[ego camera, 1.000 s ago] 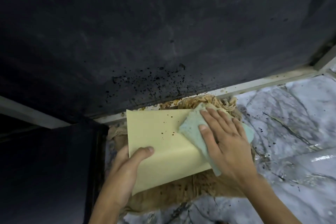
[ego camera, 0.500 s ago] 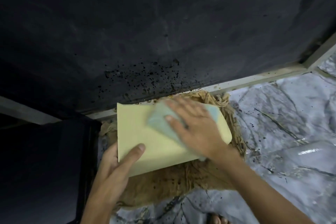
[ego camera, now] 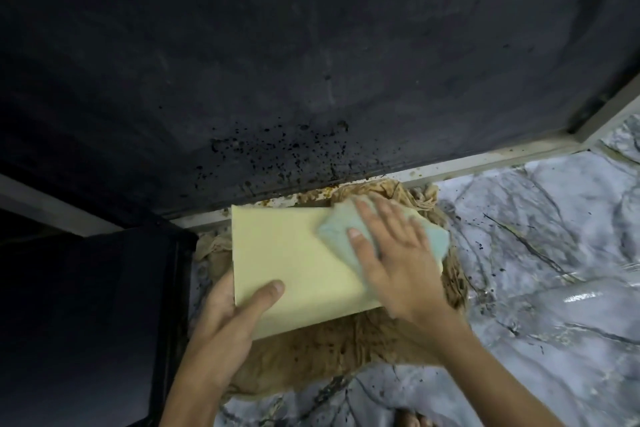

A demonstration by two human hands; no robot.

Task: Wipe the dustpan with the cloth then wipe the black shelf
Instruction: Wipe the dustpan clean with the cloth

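A pale yellow dustpan (ego camera: 291, 253) lies flat-side up over a brown rag on the floor. My left hand (ego camera: 228, 315) grips its lower left corner, thumb on top. My right hand (ego camera: 391, 260) presses a light green cloth (ego camera: 433, 236) flat against the dustpan's right part, fingers spread; the hand is motion-blurred. The black shelf (ego camera: 104, 322) stands at the lower left, dark and hard to make out.
A dirty brown rag (ego camera: 346, 347) lies under the dustpan on the marble-pattern floor (ego camera: 519, 253). A large dark panel (ego camera: 311, 62) with black specks fills the top, edged by a pale frame (ego camera: 485, 159). Toes (ego camera: 412, 421) show at the bottom edge.
My right hand swept the cloth left across the dustpan, then back toward the right. The brown specks seen on the dustpan earlier are gone. My left hand kept its grip.
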